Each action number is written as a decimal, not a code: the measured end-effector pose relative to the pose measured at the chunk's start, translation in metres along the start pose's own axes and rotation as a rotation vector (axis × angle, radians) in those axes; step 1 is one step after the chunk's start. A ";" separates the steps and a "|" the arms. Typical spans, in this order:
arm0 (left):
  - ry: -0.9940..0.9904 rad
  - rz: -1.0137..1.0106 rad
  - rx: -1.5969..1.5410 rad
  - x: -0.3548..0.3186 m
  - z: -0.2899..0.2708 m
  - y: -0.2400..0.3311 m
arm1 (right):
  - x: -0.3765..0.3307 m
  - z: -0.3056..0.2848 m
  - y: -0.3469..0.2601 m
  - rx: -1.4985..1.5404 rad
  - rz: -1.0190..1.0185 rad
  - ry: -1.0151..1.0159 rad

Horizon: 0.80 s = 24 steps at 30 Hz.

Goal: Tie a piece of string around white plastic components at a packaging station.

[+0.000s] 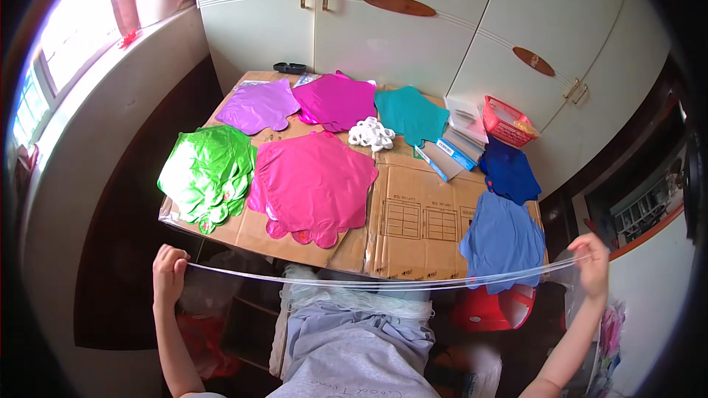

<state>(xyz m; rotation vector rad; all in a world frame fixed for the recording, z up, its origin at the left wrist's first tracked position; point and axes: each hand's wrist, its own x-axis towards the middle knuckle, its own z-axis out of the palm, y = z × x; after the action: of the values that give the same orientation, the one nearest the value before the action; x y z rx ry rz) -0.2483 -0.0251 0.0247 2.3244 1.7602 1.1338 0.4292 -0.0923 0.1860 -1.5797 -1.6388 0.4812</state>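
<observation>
and here's the top, a soft pale grey, with thin dark lettering running across the chest! just past it, bluish-grey cloth gathers in loose folds over the lap, garment hard to call. a sliver of grey sleeve peeks in at the lower edge, and it's bare forearm from there, right down to slim, ungloved fingers!

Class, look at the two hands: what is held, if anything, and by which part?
White strings, spanning the gap: the left hand holds one end, the right hand the other.
</observation>
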 end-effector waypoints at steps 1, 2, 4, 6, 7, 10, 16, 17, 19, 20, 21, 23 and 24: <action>-0.006 0.017 0.003 0.008 -0.005 0.007 | 0.006 -0.007 -0.008 -0.099 -0.071 0.018; -0.012 0.036 0.004 0.016 -0.005 0.016 | 0.009 -0.012 -0.013 -0.200 -0.141 0.037; -0.014 0.002 -0.033 0.023 0.005 0.037 | 0.008 -0.030 -0.018 -0.197 -0.065 -0.040; -0.087 0.005 -0.058 0.021 0.030 0.054 | 0.005 -0.032 -0.021 -0.213 0.001 -0.107; -0.244 0.060 -0.025 0.017 0.047 0.069 | 0.002 -0.022 -0.021 -0.232 0.029 -0.144; -0.533 0.155 -0.154 -0.013 0.132 0.099 | -0.003 0.005 -0.013 -0.282 0.007 -0.250; -0.322 0.123 0.021 -0.030 0.290 0.070 | -0.022 -0.005 -0.014 -0.221 0.111 -0.255; -0.223 0.169 0.034 -0.032 0.301 0.062 | -0.026 -0.009 -0.012 -0.195 0.129 -0.239; -0.293 0.247 -0.065 -0.034 0.317 0.047 | -0.038 -0.015 0.001 -0.126 0.164 -0.211; -0.326 0.282 -0.107 -0.035 0.321 0.037 | -0.042 -0.017 0.005 -0.115 0.186 -0.189; -0.396 0.244 -0.002 -0.043 0.326 0.021 | -0.042 -0.016 0.010 -0.096 0.203 -0.171; -0.276 0.181 0.170 -0.054 0.319 0.002 | -0.051 -0.018 0.025 -0.080 0.222 -0.105; -0.218 0.149 0.262 -0.057 0.314 -0.004 | -0.055 -0.015 0.030 -0.113 0.202 -0.076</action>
<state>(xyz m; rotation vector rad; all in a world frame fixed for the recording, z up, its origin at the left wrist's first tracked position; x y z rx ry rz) -0.0863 0.0535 -0.2383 2.6460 1.7749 0.6606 0.4554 -0.1443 0.1578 -1.8416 -1.5940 0.5680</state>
